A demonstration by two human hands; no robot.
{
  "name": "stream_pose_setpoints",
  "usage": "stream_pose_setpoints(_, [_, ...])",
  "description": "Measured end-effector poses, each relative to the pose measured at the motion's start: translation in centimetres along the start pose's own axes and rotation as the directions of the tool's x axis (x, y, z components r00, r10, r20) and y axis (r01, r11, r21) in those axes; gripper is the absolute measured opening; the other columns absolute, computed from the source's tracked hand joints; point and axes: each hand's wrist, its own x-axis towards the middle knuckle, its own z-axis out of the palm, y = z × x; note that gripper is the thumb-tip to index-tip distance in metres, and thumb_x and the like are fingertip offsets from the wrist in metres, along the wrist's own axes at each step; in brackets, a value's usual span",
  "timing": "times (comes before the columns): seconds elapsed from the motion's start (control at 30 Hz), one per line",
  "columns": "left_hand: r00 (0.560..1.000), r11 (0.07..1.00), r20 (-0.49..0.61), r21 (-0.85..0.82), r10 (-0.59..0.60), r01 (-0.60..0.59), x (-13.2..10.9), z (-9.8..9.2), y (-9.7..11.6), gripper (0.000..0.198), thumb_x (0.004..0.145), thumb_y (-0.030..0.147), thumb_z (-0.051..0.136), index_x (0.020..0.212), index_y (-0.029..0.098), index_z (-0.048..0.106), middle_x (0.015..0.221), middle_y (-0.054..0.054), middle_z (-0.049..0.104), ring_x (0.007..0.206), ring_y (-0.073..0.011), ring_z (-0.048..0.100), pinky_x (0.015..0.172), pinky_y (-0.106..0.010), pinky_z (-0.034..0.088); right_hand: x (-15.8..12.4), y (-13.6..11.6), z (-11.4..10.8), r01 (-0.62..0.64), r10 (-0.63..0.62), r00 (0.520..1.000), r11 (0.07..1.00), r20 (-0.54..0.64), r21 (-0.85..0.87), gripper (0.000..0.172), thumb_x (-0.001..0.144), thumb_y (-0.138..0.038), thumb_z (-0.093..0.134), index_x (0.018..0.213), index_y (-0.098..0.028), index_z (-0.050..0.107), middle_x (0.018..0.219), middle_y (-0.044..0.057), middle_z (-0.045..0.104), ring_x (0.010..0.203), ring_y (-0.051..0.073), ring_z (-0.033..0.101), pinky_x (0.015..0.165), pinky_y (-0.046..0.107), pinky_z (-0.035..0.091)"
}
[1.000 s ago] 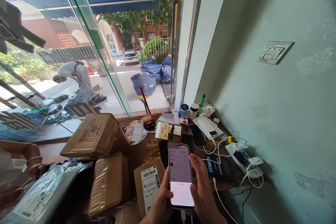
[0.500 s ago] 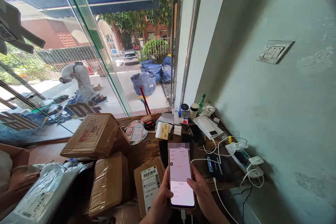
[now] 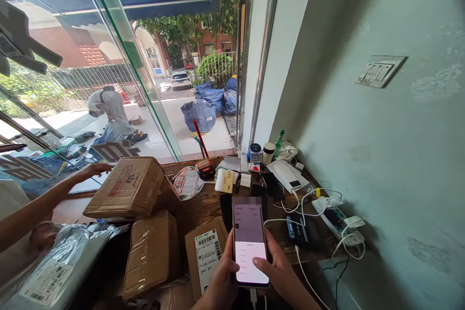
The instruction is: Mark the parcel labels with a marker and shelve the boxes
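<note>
A smartphone (image 3: pixel 250 237) is held upright between my two hands, its lower half showing a white panel and its upper half dimmed. My left hand (image 3: pixel 225 269) wraps the phone's left edge, thumb at the lower left of the screen. Around the right edge closes my right hand (image 3: pixel 278 264), its thumb over the white panel. A white charging cable (image 3: pixel 253 295) is plugged into the phone's bottom end. Just left of my left hand lies a cardboard box (image 3: pixel 194 247) with a shipping label (image 3: pixel 209 256).
More cardboard boxes (image 3: pixel 125 186) and a grey plastic parcel (image 3: pixel 54 271) lie at left, beside a co-worker's arm (image 3: pixel 54 198). Along the wall sit a power strip (image 3: pixel 336 220), cables, a power bank (image 3: pixel 285 174) and a green bottle (image 3: pixel 279 143). Outside the glass, another person (image 3: pixel 109 106) bends over.
My right thumb has shifted slightly left and down on the screen, where the white panel now reaches higher. The co-worker's arm has stretched toward the large box.
</note>
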Motion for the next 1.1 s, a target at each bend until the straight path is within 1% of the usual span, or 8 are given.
stream_pose_setpoints(0.13, [0.999, 1.000, 0.030, -0.007, 0.015, -0.015, 0.1, -0.3, -0.1, 0.075, 0.055, 0.010, 0.045, 0.126, 0.031, 0.052, 0.111, -0.003, 0.065, 0.106, -0.0265, 0.056, 0.086, -0.039, 0.046, 0.1, 0.1, -0.2, -0.005, 0.005, 1.000, 1.000, -0.003, -0.001, 0.082, 0.071, -0.055, 0.064, 0.137, -0.022, 0.029, 0.134, 0.016, 0.050, 0.111, 0.033, 0.056, 0.076, 0.043, 0.053])
stream_pose_setpoints(0.33, [0.998, 1.000, 0.060, 0.011, 0.016, -0.017, 0.4, -0.3, 0.0, 0.074, 0.056, 0.009, 0.044, 0.126, 0.033, 0.051, 0.115, -0.002, 0.064, 0.107, -0.0257, 0.055, 0.089, -0.039, 0.044, 0.0, 0.1, 0.0, 0.069, -0.069, 0.998, 0.998, 0.000, -0.002, 0.087, 0.066, -0.057, 0.067, 0.137, -0.021, 0.031, 0.134, 0.015, 0.050, 0.119, 0.032, 0.050, 0.095, 0.045, 0.045])
stream_pose_setpoints(0.47, [0.996, 0.999, 0.081, 0.003, 0.042, -0.042, 0.6, -0.2, -0.1, 0.075, 0.056, 0.009, 0.044, 0.127, 0.031, 0.051, 0.114, -0.002, 0.064, 0.106, -0.0246, 0.055, 0.088, -0.037, 0.044, -0.1, 0.1, -0.2, 0.072, -0.073, 0.997, 0.996, -0.003, -0.059, 0.086, 0.067, -0.051, 0.066, 0.138, -0.020, 0.028, 0.137, 0.015, 0.048, 0.123, 0.031, 0.047, 0.100, 0.045, 0.040])
stream_pose_setpoints(0.57, [0.998, 1.000, 0.064, 0.009, 0.030, -0.030, 0.5, -0.1, 0.0, 0.075, 0.056, 0.010, 0.044, 0.129, 0.030, 0.048, 0.113, -0.003, 0.064, 0.104, -0.0248, 0.056, 0.085, -0.037, 0.046, 0.0, -0.4, -0.1, 0.006, -0.006, 1.000, 0.998, -0.002, -0.069, 0.082, 0.069, -0.046, 0.064, 0.137, -0.020, 0.027, 0.134, 0.016, 0.050, 0.116, 0.032, 0.052, 0.094, 0.047, 0.044])
stream_pose_setpoints(0.7, [0.999, 0.999, 0.052, 0.029, 0.015, -0.017, 0.6, -0.1, -0.1, 0.077, 0.056, 0.011, 0.045, 0.131, 0.029, 0.045, 0.113, -0.004, 0.063, 0.098, -0.0245, 0.058, 0.081, -0.037, 0.048, 0.0, -1.5, 0.4, -0.030, 0.029, 0.997, 0.999, -0.068, -0.022, 0.076, 0.066, -0.043, 0.065, 0.131, -0.019, 0.035, 0.130, 0.017, 0.054, 0.111, 0.032, 0.054, 0.089, 0.047, 0.046])
stream_pose_setpoints(0.83, [0.999, 1.000, 0.051, 0.030, 0.003, -0.004, 0.7, -0.4, -0.3, 0.082, 0.053, 0.013, 0.046, 0.134, 0.028, 0.040, 0.113, -0.005, 0.062, 0.092, -0.0244, 0.060, 0.077, -0.039, 0.049, 0.1, -2.0, 0.9, -0.076, 0.083, 0.992, 0.994, -0.095, 0.073, 0.069, 0.068, -0.052, 0.064, 0.126, -0.022, 0.041, 0.119, 0.012, 0.062, 0.098, 0.030, 0.061, 0.079, 0.044, 0.049])
stream_pose_setpoints(0.97, [0.998, 1.000, 0.059, 0.023, 0.013, -0.015, 0.7, -0.7, -0.5, 0.082, 0.055, 0.013, 0.045, 0.136, 0.027, 0.037, 0.113, -0.006, 0.063, 0.095, -0.0253, 0.059, 0.079, -0.039, 0.049, 0.2, -1.8, 0.9, -0.097, 0.110, 0.989, 0.987, -0.095, 0.131, 0.076, 0.068, -0.063, 0.061, 0.127, -0.019, 0.040, 0.109, 0.012, 0.067, 0.092, 0.030, 0.064, 0.074, 0.041, 0.050])
stream_pose_setpoints(1.1, [0.999, 1.000, 0.048, 0.015, 0.022, -0.023, 0.5, -0.2, -0.4, 0.079, 0.055, 0.011, 0.044, 0.132, 0.029, 0.044, 0.110, -0.004, 0.065, 0.099, -0.0258, 0.058, 0.083, -0.040, 0.047, -0.1, -1.3, 0.5, -0.057, 0.058, 0.998, 0.995, -0.007, 0.088, 0.084, 0.068, -0.062, 0.062, 0.133, -0.019, 0.032, 0.118, 0.015, 0.063, 0.098, 0.032, 0.063, 0.073, 0.041, 0.052])
